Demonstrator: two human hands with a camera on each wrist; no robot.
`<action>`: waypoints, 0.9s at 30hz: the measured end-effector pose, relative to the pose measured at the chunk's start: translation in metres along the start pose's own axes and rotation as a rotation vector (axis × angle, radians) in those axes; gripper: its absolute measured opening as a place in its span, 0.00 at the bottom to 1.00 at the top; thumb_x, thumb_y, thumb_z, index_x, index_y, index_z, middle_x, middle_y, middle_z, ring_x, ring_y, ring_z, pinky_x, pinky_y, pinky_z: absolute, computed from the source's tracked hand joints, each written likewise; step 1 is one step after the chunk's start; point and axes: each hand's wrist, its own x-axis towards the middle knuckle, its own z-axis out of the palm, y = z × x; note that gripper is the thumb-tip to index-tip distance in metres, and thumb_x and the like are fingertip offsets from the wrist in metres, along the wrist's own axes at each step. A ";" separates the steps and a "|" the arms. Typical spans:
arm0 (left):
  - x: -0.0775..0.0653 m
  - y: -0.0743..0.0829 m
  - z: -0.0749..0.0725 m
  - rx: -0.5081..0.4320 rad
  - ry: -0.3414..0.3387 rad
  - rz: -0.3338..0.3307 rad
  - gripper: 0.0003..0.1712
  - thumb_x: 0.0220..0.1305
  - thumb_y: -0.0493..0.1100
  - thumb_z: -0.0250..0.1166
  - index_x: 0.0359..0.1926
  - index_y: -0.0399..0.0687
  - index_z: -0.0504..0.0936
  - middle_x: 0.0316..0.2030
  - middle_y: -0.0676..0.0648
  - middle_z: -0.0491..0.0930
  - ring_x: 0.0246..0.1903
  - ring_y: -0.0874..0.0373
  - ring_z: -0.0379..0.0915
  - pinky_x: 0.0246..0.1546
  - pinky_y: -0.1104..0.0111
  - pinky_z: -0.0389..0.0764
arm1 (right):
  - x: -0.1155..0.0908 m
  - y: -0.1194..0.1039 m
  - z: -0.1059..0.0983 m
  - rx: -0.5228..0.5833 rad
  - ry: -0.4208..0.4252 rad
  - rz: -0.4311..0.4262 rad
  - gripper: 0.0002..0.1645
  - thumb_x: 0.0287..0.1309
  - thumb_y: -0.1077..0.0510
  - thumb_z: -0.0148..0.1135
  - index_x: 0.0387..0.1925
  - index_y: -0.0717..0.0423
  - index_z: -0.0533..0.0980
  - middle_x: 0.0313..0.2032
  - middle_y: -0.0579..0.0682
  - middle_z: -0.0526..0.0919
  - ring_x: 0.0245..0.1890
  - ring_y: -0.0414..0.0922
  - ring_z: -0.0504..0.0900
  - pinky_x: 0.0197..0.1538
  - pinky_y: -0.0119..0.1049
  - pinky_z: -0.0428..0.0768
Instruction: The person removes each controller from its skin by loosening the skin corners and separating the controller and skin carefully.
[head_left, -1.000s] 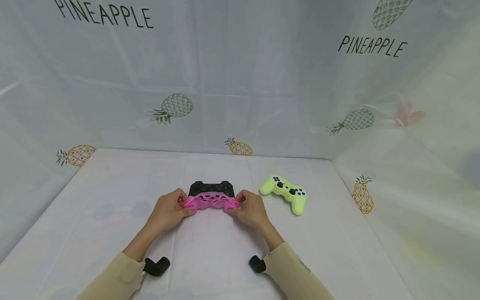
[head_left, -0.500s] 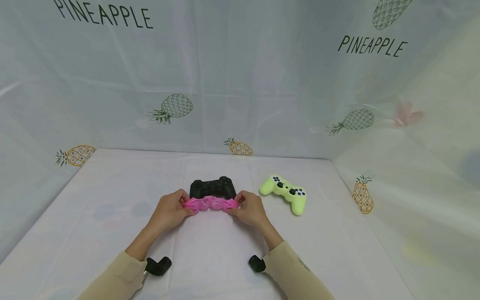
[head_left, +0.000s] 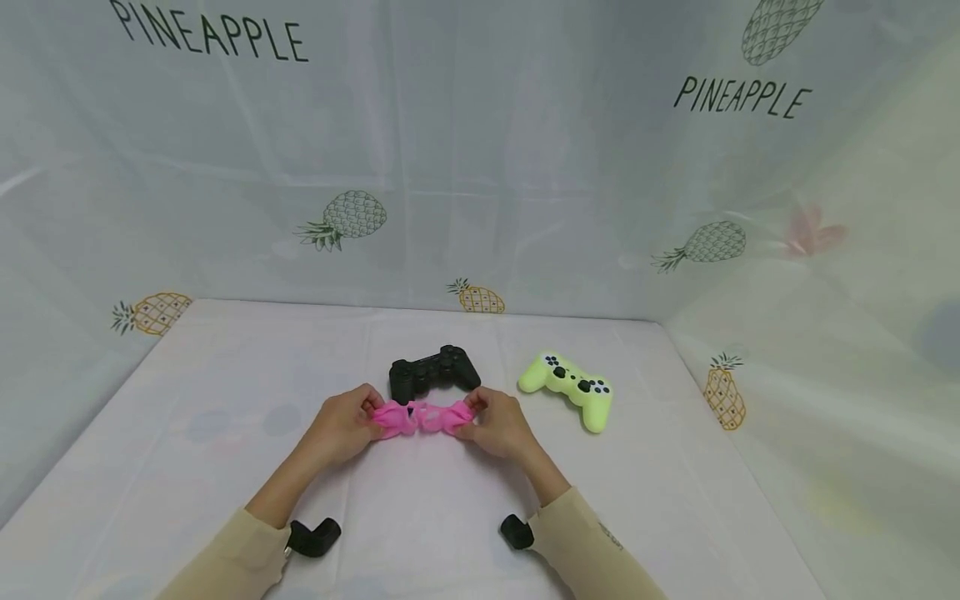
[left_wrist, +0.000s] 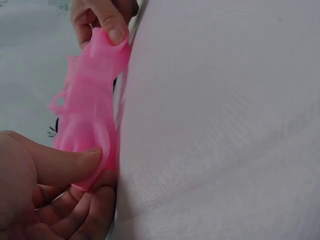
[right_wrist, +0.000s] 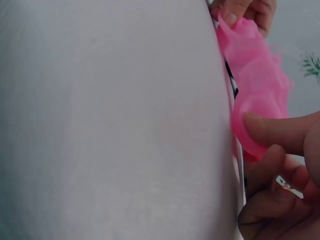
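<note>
A pink silicone controller cover (head_left: 423, 417) is stretched between the two hands, low over the table. My left hand (head_left: 345, 425) pinches its left end between thumb and fingers, and my right hand (head_left: 501, 423) pinches the right end. Both wrist views show the soft cover (left_wrist: 87, 102) crumpled, with each thumb pressed on it. Just behind the cover, a black game controller (head_left: 435, 372) lies bare and slightly turned on the table. Whether cover and controller touch, I cannot tell.
To the right lies a second game controller in a lime-yellow cover (head_left: 567, 386). The table (head_left: 225, 433) has a white cloth, and pineapple-printed curtains (head_left: 480, 150) stand at its back and sides. Black wrist devices (head_left: 315, 537) hang by both sleeves.
The pink cover has come off the front of the black controller, toward me, and crumpled. The black controller has shifted slightly right and back, turning a little. Both hands keep their pinch.
</note>
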 end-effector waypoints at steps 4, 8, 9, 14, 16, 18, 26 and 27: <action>-0.004 0.001 -0.001 -0.035 -0.027 0.011 0.17 0.61 0.35 0.76 0.50 0.45 0.82 0.43 0.47 0.83 0.38 0.55 0.76 0.42 0.60 0.77 | -0.004 -0.001 -0.004 0.002 -0.039 -0.014 0.21 0.53 0.57 0.82 0.46 0.54 0.81 0.39 0.48 0.85 0.37 0.44 0.79 0.43 0.39 0.77; -0.008 0.000 -0.001 -0.064 -0.043 0.024 0.19 0.60 0.33 0.76 0.51 0.45 0.82 0.45 0.47 0.83 0.35 0.56 0.76 0.40 0.61 0.76 | -0.007 -0.003 -0.008 0.026 -0.078 -0.021 0.25 0.55 0.60 0.80 0.52 0.55 0.79 0.40 0.51 0.85 0.34 0.42 0.79 0.42 0.39 0.79; -0.009 -0.001 -0.001 -0.068 -0.046 0.028 0.19 0.60 0.33 0.76 0.52 0.45 0.82 0.45 0.47 0.83 0.35 0.57 0.75 0.39 0.61 0.76 | -0.007 -0.003 -0.008 0.031 -0.085 -0.025 0.26 0.55 0.61 0.80 0.53 0.55 0.79 0.40 0.51 0.85 0.33 0.42 0.79 0.41 0.39 0.79; -0.013 -0.003 -0.001 -0.064 -0.055 0.041 0.23 0.60 0.34 0.78 0.55 0.46 0.82 0.48 0.47 0.83 0.34 0.57 0.74 0.38 0.63 0.76 | -0.009 -0.002 -0.008 0.047 -0.105 -0.048 0.28 0.56 0.62 0.79 0.58 0.54 0.78 0.39 0.50 0.83 0.30 0.41 0.78 0.39 0.37 0.78; -0.016 -0.003 -0.002 -0.062 -0.064 0.042 0.25 0.59 0.35 0.78 0.57 0.46 0.82 0.49 0.47 0.83 0.34 0.57 0.74 0.38 0.63 0.76 | -0.010 0.000 -0.007 0.046 -0.110 -0.053 0.29 0.57 0.62 0.78 0.59 0.52 0.78 0.39 0.49 0.83 0.30 0.40 0.78 0.39 0.36 0.78; -0.018 -0.003 -0.004 -0.061 -0.078 0.041 0.27 0.59 0.36 0.79 0.59 0.47 0.82 0.50 0.46 0.82 0.34 0.57 0.74 0.38 0.62 0.76 | -0.011 0.001 -0.007 0.045 -0.116 -0.062 0.30 0.57 0.62 0.78 0.61 0.51 0.78 0.40 0.48 0.83 0.30 0.40 0.78 0.39 0.36 0.78; -0.021 -0.001 -0.007 -0.062 -0.120 0.052 0.31 0.59 0.36 0.79 0.63 0.48 0.80 0.51 0.44 0.81 0.35 0.57 0.76 0.37 0.63 0.78 | -0.012 0.001 -0.009 0.060 -0.155 -0.095 0.33 0.56 0.64 0.75 0.64 0.49 0.77 0.41 0.48 0.83 0.29 0.40 0.78 0.38 0.36 0.78; -0.021 -0.001 -0.007 -0.065 -0.123 0.052 0.31 0.59 0.36 0.79 0.63 0.48 0.80 0.52 0.44 0.81 0.36 0.57 0.75 0.36 0.63 0.78 | -0.012 0.001 -0.009 0.062 -0.160 -0.093 0.34 0.56 0.64 0.75 0.65 0.48 0.77 0.41 0.48 0.83 0.29 0.40 0.78 0.38 0.36 0.77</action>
